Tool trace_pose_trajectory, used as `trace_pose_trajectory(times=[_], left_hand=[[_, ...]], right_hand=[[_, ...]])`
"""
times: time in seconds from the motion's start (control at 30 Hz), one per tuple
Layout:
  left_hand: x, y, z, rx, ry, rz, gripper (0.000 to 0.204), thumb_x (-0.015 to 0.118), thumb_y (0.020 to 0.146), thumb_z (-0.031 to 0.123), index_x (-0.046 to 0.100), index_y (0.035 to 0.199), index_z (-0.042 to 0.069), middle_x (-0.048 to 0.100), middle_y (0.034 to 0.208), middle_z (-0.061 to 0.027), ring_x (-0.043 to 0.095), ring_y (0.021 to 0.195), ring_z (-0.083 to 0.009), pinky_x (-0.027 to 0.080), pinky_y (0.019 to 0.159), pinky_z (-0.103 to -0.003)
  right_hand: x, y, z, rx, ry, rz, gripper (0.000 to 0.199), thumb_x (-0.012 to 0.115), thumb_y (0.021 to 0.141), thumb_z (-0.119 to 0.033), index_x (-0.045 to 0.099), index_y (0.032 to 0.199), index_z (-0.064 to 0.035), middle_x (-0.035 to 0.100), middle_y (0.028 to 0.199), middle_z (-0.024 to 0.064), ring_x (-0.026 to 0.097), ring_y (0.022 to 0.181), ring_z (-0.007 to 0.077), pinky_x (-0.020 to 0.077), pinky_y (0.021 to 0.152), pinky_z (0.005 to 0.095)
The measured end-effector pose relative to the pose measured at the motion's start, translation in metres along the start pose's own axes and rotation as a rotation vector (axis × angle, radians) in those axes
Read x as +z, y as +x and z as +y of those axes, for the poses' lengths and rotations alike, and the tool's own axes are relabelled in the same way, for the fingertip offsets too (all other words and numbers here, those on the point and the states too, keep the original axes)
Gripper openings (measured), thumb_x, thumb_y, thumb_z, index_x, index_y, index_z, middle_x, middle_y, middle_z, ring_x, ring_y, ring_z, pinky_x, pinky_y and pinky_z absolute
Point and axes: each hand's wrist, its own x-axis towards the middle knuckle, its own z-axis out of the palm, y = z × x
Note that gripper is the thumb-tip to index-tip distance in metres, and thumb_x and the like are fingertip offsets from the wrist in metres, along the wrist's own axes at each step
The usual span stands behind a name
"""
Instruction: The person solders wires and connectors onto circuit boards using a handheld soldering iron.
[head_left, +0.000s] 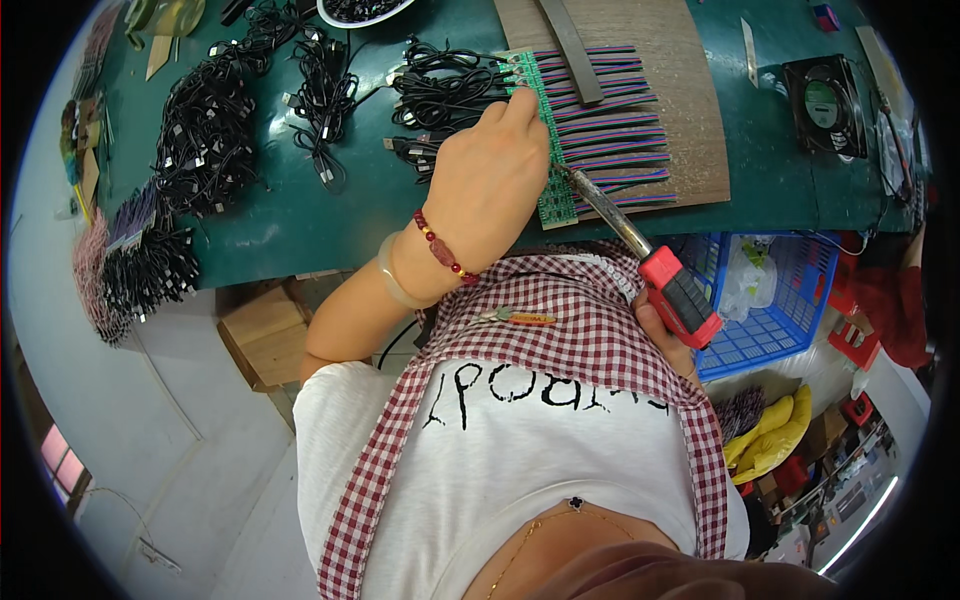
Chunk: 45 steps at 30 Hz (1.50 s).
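A green circuit board strip [556, 207] lies on a wooden board [695, 110], with several multicoloured ribbon wires [620, 133] running out from its right side. My left hand [495, 155] rests over the strip's left edge, fingers curled together; what they pinch is hidden beneath them. Black USB cables [440, 88] lie bundled just left of that hand, their ends reaching the strip. In my right hand [665, 332], partly covered by the handle, is a soldering iron [678, 297] with a red and black grip. Its tip meets the strip beside my left hand.
A flat metal bar [572, 55] lies across the ribbon wires. More black cables [205, 130] are heaped at the left, below a white bowl [365, 10] of small dark parts. At the right are a black fan [824, 105] and a blue basket [765, 347] below the table edge.
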Motion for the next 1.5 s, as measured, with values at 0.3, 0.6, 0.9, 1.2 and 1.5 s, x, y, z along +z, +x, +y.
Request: trace_pose_trajectory(times=[0.3, 0.6, 0.9, 1.2, 1.5], left_hand=[[-0.001, 0.002, -0.001, 0.015, 0.030, -0.039, 0.011, 0.061, 0.073, 0.007, 0.054, 0.079, 0.001, 0.048, 0.089, -0.0068, 0.057, 0.080, -0.0213, 0.050, 0.063, -0.033], [-0.002, 0.000, 0.004, -0.025, 0.029, -0.050, 0.013, 0.062, 0.073, 0.008, 0.055, 0.082, 0.003, 0.049, 0.091, -0.0062, 0.057, 0.080, -0.0223, 0.049, 0.064, -0.035], [-0.043, -0.037, -0.071, -0.378, 0.367, 0.244, 0.021, 0.067, 0.076, 0.016, 0.057, 0.092, 0.008, 0.055, 0.102, -0.0082, 0.056, 0.091, -0.0270, 0.043, 0.071, -0.040], [-0.029, -0.092, -0.128, -0.693, -0.067, 0.214, 0.010, 0.060, 0.077, 0.005, 0.057, 0.086, 0.001, 0.061, 0.072, -0.0088, 0.058, 0.062, -0.0289, 0.047, 0.061, -0.036], [-0.048, -0.072, -0.103, -0.576, -0.725, 0.682, 0.006, 0.055, 0.089, 0.006, 0.053, 0.092, 0.001, 0.057, 0.087, -0.0027, 0.052, 0.071, -0.0069, 0.044, 0.063, -0.020]], right_hand=[[-0.008, -0.009, 0.012, 0.095, 0.082, -0.038, 0.014, 0.069, 0.078, -0.018, 0.062, 0.083, -0.0066, 0.056, 0.076, 0.0064, 0.056, 0.069, 0.0219, 0.0423, 0.061, 0.0322], [0.003, 0.007, -0.013, 0.139, 0.530, 0.070, 0.026, 0.064, 0.083, -0.020, 0.056, 0.098, -0.0001, 0.052, 0.067, 0.0050, 0.049, 0.058, 0.0156, 0.0380, 0.054, 0.0280], [-0.005, 0.039, -0.030, 0.017, 0.788, 0.258, 0.039, 0.058, 0.087, -0.021, 0.043, 0.114, 0.0028, 0.045, 0.060, 0.0055, 0.039, 0.049, 0.0110, 0.0364, 0.048, 0.0260], [-0.009, 0.060, -0.040, -0.008, 0.787, 0.220, 0.036, 0.056, 0.088, -0.020, 0.043, 0.113, 0.0018, 0.046, 0.061, 0.0055, 0.040, 0.049, 0.0109, 0.0369, 0.046, 0.0259], [-0.007, 0.062, -0.047, -0.049, 0.810, 0.199, 0.032, 0.048, 0.092, -0.020, 0.041, 0.114, 0.0015, 0.045, 0.062, 0.0047, 0.039, 0.050, 0.0085, 0.0360, 0.048, 0.0226]])
